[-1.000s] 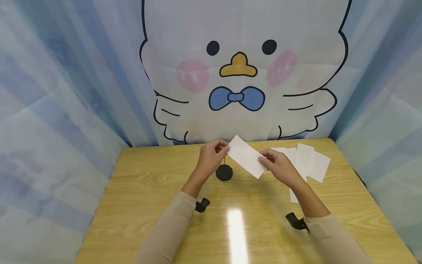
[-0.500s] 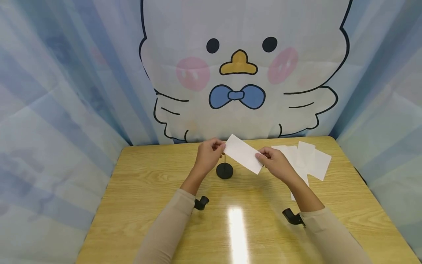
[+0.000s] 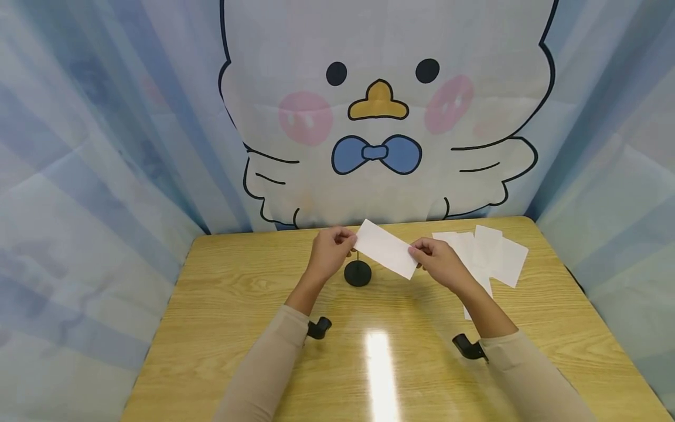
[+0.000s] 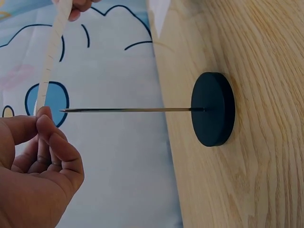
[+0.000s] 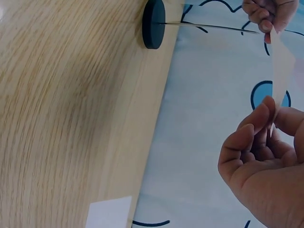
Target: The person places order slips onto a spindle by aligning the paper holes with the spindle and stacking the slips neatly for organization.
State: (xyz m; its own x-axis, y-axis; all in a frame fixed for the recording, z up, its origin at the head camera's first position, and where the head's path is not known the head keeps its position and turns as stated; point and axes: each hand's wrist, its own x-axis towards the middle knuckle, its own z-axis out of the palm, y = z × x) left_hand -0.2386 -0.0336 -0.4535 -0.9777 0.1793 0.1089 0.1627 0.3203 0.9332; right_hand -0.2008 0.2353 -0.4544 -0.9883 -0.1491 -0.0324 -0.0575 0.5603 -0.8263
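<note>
A white slip of paper [image 3: 387, 248] is stretched between both hands above the table, tilted down toward the right. Its left end is pinched between thumb and fingers of my left hand [image 3: 330, 251]. At the other end, my right hand [image 3: 440, 262] pinches the slip the same way. Below stands a bill spike with a round black base [image 3: 357, 274]. In the left wrist view its thin metal rod [image 4: 128, 110] points up toward the slip, the sharp tip a small gap short of the paper beside my left fingers [image 4: 52, 137].
Several white paper slips [image 3: 493, 255] lie overlapping on the right of the wooden table [image 3: 237, 328]. A curtain with a cartoon bird [image 3: 379, 193] hangs along the table's back edge. Black wrist mounts [image 3: 319, 328] sit at both sleeves.
Both hands and the slip have shifted slightly left, and the slip lies at a gentler slant. The bill spike and the loose slips have stayed put.
</note>
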